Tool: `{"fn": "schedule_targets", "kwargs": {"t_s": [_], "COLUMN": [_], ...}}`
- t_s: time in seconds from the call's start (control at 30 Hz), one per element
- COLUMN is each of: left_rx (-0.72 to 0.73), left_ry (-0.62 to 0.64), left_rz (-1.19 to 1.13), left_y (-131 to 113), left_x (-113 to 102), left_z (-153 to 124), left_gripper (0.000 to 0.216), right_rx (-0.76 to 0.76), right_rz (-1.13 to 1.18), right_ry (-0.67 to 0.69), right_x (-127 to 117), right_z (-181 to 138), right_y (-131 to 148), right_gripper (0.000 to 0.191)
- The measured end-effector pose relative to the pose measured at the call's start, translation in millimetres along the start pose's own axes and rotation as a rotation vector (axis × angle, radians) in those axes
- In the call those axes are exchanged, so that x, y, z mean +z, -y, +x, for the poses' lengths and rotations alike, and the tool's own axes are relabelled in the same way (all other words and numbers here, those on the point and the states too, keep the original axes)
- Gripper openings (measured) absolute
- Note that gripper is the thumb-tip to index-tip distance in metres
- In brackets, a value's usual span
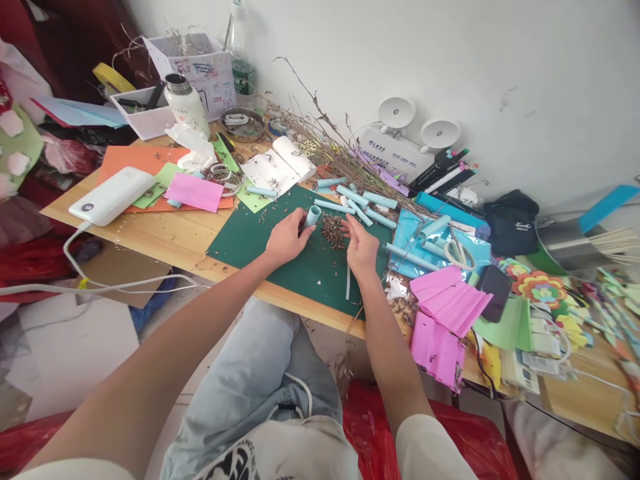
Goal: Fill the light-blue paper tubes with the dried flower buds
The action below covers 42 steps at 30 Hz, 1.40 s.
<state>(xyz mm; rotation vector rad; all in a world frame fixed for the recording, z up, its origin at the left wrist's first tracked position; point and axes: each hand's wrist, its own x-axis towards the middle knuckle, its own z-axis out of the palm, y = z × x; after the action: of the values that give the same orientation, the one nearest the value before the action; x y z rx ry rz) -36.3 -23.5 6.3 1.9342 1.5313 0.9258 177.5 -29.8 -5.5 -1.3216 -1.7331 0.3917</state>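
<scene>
My left hand (286, 237) is closed around a short light-blue paper tube (313, 215), held upright over the dark green cutting mat (250, 240). My right hand (361, 247) rests on the mat just right of a small heap of brown dried plant bits (333, 231), fingers curled and pinched at the heap; what they hold is too small to make out. Several more rolled blue tubes (365, 203) lie at the mat's far edge. A thin pale blue strip (348, 283) lies below my right wrist.
Dry twigs (320, 143) spread across the back of the wooden table (165, 237). A white power bank (113, 195), pink paper (195, 192) and a flask (186, 103) stand left. Folded pink paper (450, 303), scissors (457, 252) and a phone (494, 292) crowd the right.
</scene>
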Motion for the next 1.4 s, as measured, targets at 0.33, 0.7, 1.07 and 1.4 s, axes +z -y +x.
{"fn": "schedule_targets", "kwargs": {"t_s": [0.33,0.7,1.07,1.4], "left_rx": [0.019,-0.009,-0.007,0.001], "left_ry": [-0.005,0.008,0.01,0.004], "left_rz": [-0.005,0.0,0.018,0.0], "left_y": [2,0,-1,0], "left_x": [1,0,-2,-1], "left_z": [0,-1,-1,0], "left_gripper": [0.018,0.018,0.017,0.017], "right_rx": [0.07,-0.12,-0.051,0.018], "right_rz": [-0.127,-0.097,-0.299,-0.178], "right_ry": [-0.157,-0.068,0.096,-0.124], "right_x": [-1,-3,-1,-3], "right_z": [-1,1,0,0], "right_y": [10,11,6,6], "right_gripper": [0.019,0.029,0.018,0.017]}}
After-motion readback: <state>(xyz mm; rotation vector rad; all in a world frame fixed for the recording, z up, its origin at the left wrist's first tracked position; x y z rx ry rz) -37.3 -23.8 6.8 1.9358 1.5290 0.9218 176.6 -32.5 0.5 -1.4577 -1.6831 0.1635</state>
